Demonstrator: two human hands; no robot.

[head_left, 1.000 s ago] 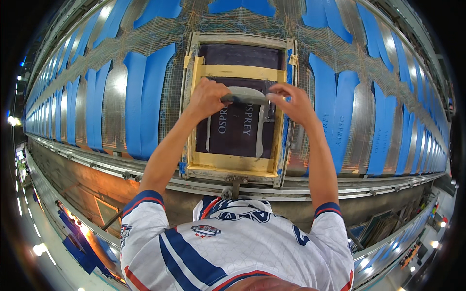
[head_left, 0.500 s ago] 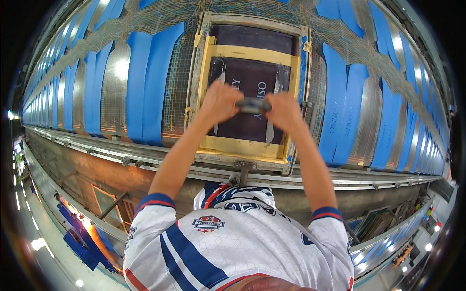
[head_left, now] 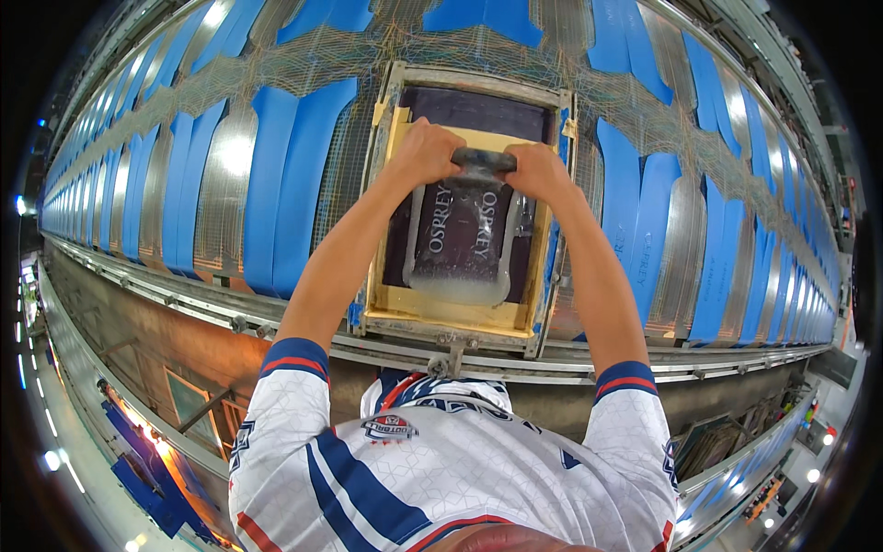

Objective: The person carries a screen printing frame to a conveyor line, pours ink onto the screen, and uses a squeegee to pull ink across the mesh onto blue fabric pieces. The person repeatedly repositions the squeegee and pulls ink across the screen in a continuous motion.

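Note:
A squeegee with a dark, worn handle lies across the far part of a screen-printing frame. My left hand is closed round its left end, and my right hand grips the right end. Below the handle, pale lettering shows on the dark mesh. Milky, see-through ink lies in a wet band along the near end of the mesh, with streaks running up both sides. Yellow tape borders the mesh inside the frame. The squeegee's blade edge is hard to make out.
Long blue pieces lie in rows on the shiny printing table, left, right and beyond the frame. A metal rail runs along the near edge, with a bracket at the frame. Racked screens stand below at right.
Both hands have moved the squeegee away from me toward the frame's far end. A wet ink band now shows at the near end. The view has shifted slightly.

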